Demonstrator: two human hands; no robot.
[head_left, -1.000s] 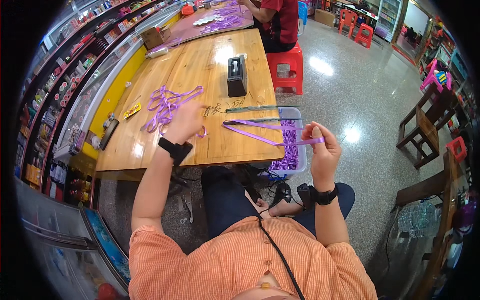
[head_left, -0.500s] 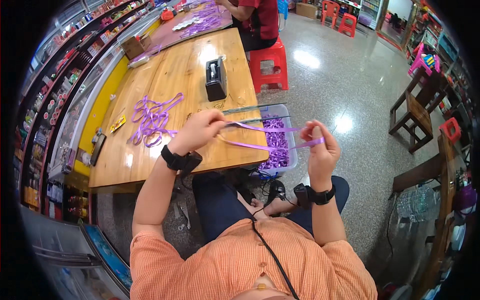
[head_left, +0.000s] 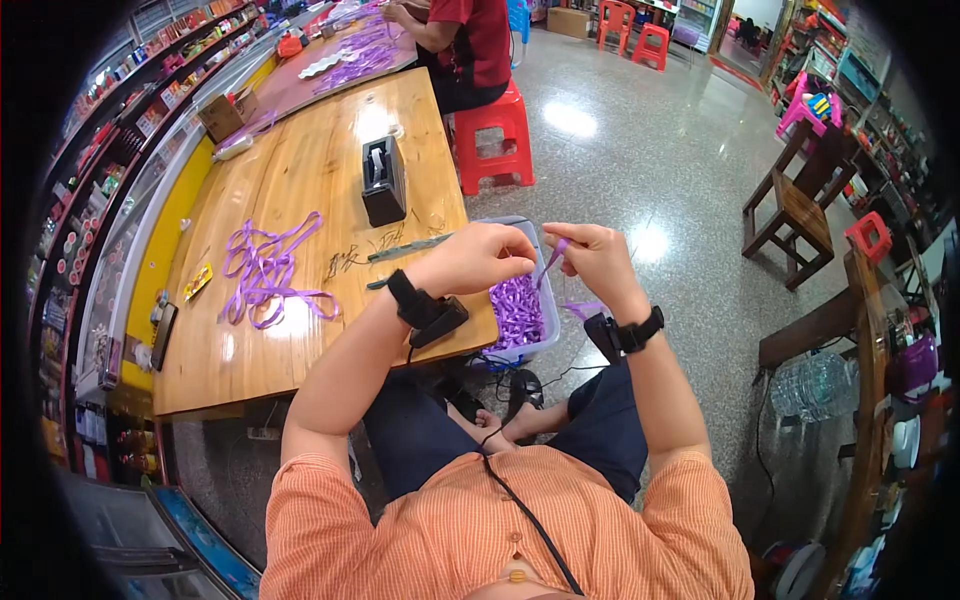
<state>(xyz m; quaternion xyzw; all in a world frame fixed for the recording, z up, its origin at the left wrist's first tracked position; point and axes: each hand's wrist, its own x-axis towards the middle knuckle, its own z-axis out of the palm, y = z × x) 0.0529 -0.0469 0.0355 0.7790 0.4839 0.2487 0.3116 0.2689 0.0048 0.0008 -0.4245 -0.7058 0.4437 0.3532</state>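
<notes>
Over the plastic bin, my left hand [head_left: 485, 257] is closed in a pinch, and what lies between its fingertips is hidden. Close beside it, my right hand [head_left: 600, 262] pinches a purple ribbon [head_left: 555, 258], which slants down toward the left fingertips. A loose purple end [head_left: 585, 310] shows below the right hand, near the wrist. Dark green thin sticks [head_left: 405, 249] lie on the table by my left wrist, partly covered by my hand. Beneath my hands, the clear bin [head_left: 552, 325] holds a heap of cut purple ribbon pieces [head_left: 517, 312].
On the wooden table [head_left: 300, 350] are a tangle of purple ribbon [head_left: 265, 265], a black tape dispenser [head_left: 384, 180] and a small yellow packet [head_left: 198, 283]. A person in red [head_left: 470, 55] sits on a red stool [head_left: 495, 140] ahead. A wooden chair [head_left: 800, 200] stands right.
My hands have come together and moved over the bin; the ribbon stretched between them is now a short length at the right fingers. The view has shifted to the right.
</notes>
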